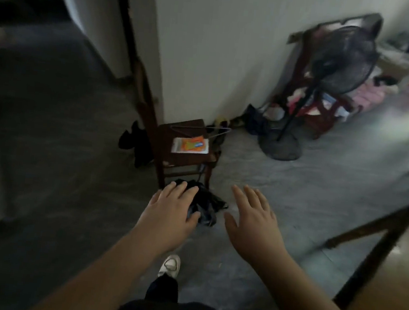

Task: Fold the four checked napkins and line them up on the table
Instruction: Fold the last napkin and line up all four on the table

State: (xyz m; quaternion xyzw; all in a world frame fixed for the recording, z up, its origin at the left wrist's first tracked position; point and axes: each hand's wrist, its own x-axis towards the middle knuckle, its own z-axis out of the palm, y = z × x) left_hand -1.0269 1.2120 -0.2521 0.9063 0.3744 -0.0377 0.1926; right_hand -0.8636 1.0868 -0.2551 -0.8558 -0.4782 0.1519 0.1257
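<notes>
Both my arms reach forward over the grey floor. My left hand (169,207) is spread with straight fingers and holds nothing. My right hand (255,216) is also spread flat and holds nothing. Between and just beyond them a dark crumpled cloth pile (206,204) lies on the floor in front of a small wooden stool (185,160). I cannot tell whether the pile holds checked napkins. A wooden table (386,290) shows at the right edge, its top mostly out of frame.
An orange and white packet (191,146) and a wire hanger (201,130) lie on the stool. A black standing fan (335,67) and a red chair heaped with clothes stand by the wall at the right. A dark doorway opens at the left. My white shoe (170,265) is below.
</notes>
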